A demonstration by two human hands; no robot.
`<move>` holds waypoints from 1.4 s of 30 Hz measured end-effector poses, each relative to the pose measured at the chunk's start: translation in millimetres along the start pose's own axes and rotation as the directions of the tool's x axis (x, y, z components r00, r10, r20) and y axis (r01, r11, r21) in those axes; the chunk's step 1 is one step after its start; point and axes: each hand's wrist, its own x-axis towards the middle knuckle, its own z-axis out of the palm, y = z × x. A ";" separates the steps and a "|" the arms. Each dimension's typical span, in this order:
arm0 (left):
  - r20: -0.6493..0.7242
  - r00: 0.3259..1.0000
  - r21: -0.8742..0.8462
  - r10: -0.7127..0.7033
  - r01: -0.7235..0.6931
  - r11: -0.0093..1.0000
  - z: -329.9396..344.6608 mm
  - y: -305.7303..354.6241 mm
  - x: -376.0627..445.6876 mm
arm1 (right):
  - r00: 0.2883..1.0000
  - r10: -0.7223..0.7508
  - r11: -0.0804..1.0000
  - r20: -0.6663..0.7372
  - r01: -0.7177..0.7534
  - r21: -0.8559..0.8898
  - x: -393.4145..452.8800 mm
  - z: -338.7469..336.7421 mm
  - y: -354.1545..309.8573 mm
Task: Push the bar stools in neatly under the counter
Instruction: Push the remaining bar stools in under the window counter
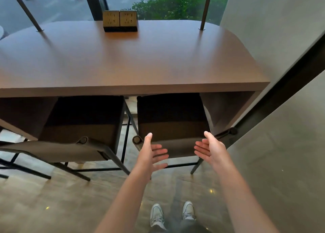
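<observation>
- Right now, in the head view, both hands reach forward with palms facing each other and fingers spread, holding nothing.
- Left hand point(151, 153) is just in front of the right stool point(173, 127), near the left end of its low backrest.
- Right hand point(210, 149) is near the right end of that same backrest.
- I cannot tell if the hands touch the backrest.
- That stool's dark seat sits mostly under the brown bench point(130, 60), past the hands.
- Left stool point(82, 125) stands to the left of the left hand, turned at a slant, seat partly under the bench.
- Two gold socket blocks point(120, 20) sit far past the hands on the bench.
- White shoes point(173, 215) stand on the floor below the arms.
</observation>
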 end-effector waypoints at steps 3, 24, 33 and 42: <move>-0.029 0.997 0.020 -0.068 0.068 0.997 7.2 -4.3 16.3 | 0.995 0.104 0.994 0.014 -0.104 0.025 25.3 -5.7 -3.9; 0.059 0.998 -0.450 0.034 -0.004 0.893 39.4 -8.7 56.2 | 0.989 0.130 0.958 0.069 -0.143 0.247 85.7 -37.2 -35.9; 0.104 0.993 -0.400 0.050 -0.004 0.917 34.1 -9.9 45.8 | 0.991 0.096 0.952 0.096 -0.119 0.282 79.6 -41.8 -27.2; 0.096 0.994 -0.345 0.056 -0.020 0.938 32.8 -12.3 48.0 | 0.990 0.086 0.952 0.109 -0.114 0.284 73.7 -45.3 -23.5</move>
